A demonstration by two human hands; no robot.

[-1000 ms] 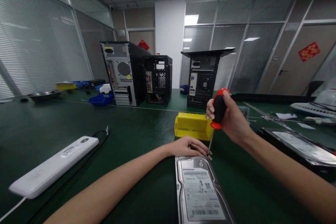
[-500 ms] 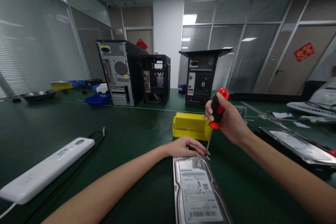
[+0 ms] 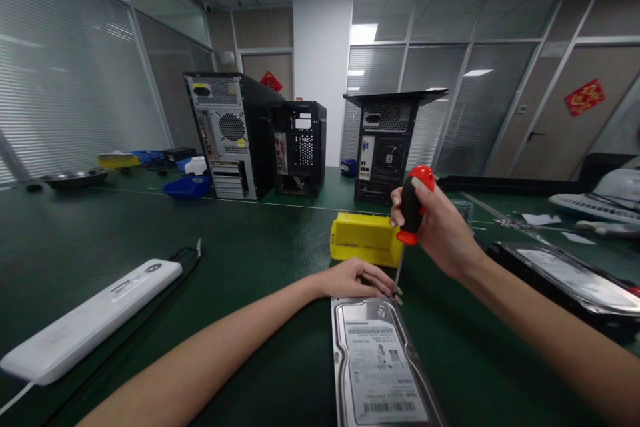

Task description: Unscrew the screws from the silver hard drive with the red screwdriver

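A silver hard drive (image 3: 380, 367) with a white label lies flat on the green table, one end toward me. My left hand (image 3: 356, 278) curls over its far end, fingers closed against that edge. In my right hand (image 3: 443, 223), wrapped round its handle, is a red and black screwdriver (image 3: 412, 210). It stands nearly upright with its shaft pointing down, and the tip meets the drive's far right corner beside my left fingertips. Whatever the tip touches is too small to make out. Just behind my hands sits a yellow bin (image 3: 365, 239) with small dark bits in it.
Computer cases (image 3: 231, 140) stand along the back, one with a raised top panel (image 3: 387, 147). At left lies a white power strip (image 3: 95, 320) with a dark cable. Another drive (image 3: 575, 273) rests at right, near a keyboard (image 3: 595, 207). A blue bin (image 3: 187, 187) stands behind.
The view has shifted slightly. My right hand has turned a little on the screwdriver handle; the tip stays at the drive's corner. My left hand holds its place.
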